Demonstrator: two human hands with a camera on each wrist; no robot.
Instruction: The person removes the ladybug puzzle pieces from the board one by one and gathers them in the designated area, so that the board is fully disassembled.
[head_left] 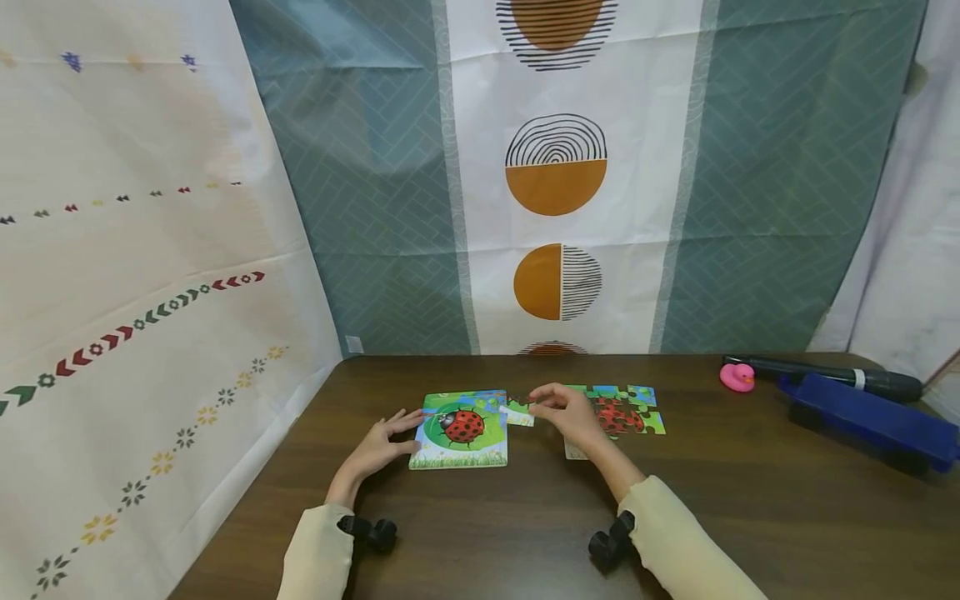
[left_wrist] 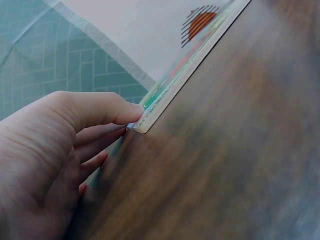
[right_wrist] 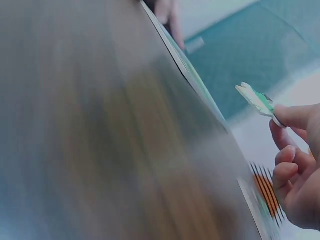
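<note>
A square picture board with a red ladybug [head_left: 461,427] lies flat on the table at centre left. My left hand [head_left: 386,442] rests at its left edge with extended fingers, and in the left wrist view the thumb [left_wrist: 105,108] touches the board's near corner. Just right of the board, my right hand [head_left: 566,412] pinches a green and white puzzle piece [right_wrist: 257,100] between thumb and finger, held above the table. Partly behind that hand lies a ladybug jigsaw puzzle [head_left: 647,398] with interlocking pieces; a bare light patch of its base [head_left: 574,451] shows at the near left.
A pink rubber duck [head_left: 737,377] sits at the back right of the brown table [head_left: 480,533]. Beside it lie a black rod-like object [head_left: 825,372] and a long blue object [head_left: 873,421]. Patterned cloths hang behind and to the left.
</note>
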